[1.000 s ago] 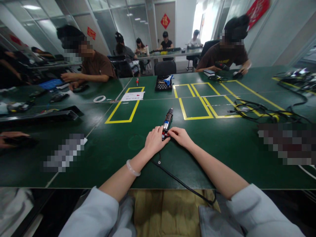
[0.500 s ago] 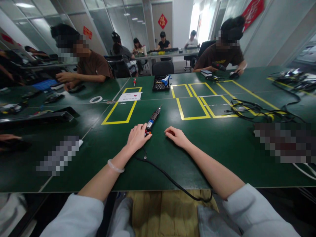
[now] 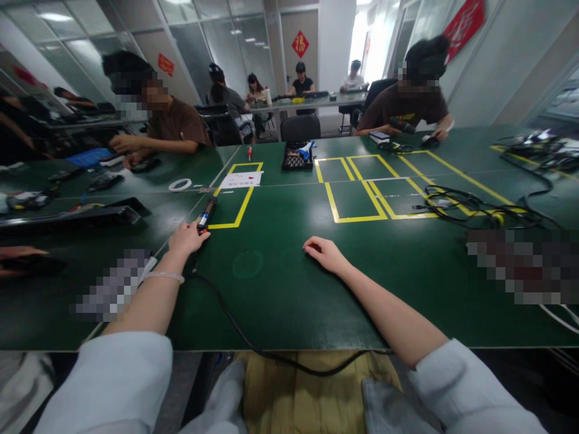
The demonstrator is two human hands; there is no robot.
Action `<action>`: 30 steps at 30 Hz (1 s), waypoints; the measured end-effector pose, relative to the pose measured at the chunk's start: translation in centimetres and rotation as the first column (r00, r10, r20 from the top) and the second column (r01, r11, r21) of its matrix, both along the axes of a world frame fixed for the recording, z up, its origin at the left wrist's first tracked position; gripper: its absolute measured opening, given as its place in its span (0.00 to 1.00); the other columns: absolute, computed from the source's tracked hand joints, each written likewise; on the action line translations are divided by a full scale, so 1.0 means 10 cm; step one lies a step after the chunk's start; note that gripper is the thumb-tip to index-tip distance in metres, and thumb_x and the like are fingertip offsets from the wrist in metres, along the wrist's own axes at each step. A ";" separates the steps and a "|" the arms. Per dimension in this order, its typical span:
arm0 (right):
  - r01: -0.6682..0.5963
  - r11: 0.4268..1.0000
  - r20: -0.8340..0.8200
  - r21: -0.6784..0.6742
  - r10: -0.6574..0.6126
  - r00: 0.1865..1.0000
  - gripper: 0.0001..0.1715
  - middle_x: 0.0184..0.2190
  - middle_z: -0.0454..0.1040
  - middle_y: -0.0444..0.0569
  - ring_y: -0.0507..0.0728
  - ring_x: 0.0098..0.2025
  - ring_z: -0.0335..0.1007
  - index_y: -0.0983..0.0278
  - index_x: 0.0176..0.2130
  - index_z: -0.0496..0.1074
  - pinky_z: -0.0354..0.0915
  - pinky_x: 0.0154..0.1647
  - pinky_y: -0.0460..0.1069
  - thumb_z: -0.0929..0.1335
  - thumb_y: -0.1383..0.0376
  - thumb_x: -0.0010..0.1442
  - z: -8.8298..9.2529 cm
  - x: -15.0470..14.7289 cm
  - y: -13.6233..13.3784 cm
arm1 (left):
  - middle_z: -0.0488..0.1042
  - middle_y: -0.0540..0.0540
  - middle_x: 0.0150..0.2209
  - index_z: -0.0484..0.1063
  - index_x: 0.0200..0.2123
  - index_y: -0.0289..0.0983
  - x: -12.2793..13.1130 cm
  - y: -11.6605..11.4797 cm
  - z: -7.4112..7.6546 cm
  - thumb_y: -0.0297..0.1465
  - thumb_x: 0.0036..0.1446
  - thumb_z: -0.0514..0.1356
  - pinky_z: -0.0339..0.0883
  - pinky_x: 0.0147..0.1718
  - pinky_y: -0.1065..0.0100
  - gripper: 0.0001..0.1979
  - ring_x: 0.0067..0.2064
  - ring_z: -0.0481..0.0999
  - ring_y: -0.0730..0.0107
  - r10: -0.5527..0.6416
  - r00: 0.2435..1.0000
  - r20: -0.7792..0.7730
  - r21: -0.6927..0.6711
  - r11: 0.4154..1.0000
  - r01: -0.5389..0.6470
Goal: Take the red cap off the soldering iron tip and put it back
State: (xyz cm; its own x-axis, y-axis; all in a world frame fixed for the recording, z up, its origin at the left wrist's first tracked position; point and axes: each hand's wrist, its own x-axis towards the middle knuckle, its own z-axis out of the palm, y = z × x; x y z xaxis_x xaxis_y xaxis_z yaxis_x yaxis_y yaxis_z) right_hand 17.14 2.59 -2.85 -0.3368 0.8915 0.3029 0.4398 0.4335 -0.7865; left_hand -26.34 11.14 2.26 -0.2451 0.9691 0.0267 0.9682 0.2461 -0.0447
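Observation:
My left hand (image 3: 186,237) is closed around the near end of a corded electric screwdriver (image 3: 205,214), a dark tool with a blue band, lying on the green table (image 3: 280,283) at the near left corner of a yellow taped rectangle (image 3: 237,196). Its black cable (image 3: 235,331) trails back over the table's front edge. My right hand (image 3: 323,252) rests on the table near the centre, fingers loosely curled, holding nothing.
A white sheet (image 3: 242,179) lies in the yellow rectangle, a black parts tray (image 3: 297,157) behind it, a white tape ring (image 3: 180,184) to the left. Tangled black cables (image 3: 465,202) lie on the right. Other people sit working along the far side.
My left hand has slid the screwdriver leftward from the table's middle to the yellow rectangle's corner. My right hand let go of it and stayed near the centre.

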 end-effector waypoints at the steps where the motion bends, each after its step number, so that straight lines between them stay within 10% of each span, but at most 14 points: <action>1: 0.001 1.000 -0.001 -0.001 -0.001 1.000 0.10 0.30 0.74 0.46 0.52 0.30 0.66 0.64 0.37 0.73 0.60 0.33 0.46 0.64 0.63 0.61 0.00 0.00 0.00 | 0.63 0.27 0.56 0.63 0.56 0.35 -0.05 0.02 0.01 0.50 0.57 0.51 0.62 0.46 0.48 0.31 0.56 0.64 0.37 0.019 1.000 0.003 -0.007 1.000 -0.019; 30: 0.009 1.000 0.012 -0.005 -0.009 1.000 0.10 0.29 0.75 0.46 0.52 0.29 0.67 0.65 0.35 0.74 0.61 0.33 0.45 0.65 0.63 0.61 -0.02 -0.02 0.05 | 0.73 0.27 0.44 0.65 0.49 0.29 0.06 -0.10 -0.06 0.40 0.60 0.52 0.65 0.41 0.53 0.21 0.45 0.74 0.43 0.132 0.991 0.003 0.197 0.972 -0.130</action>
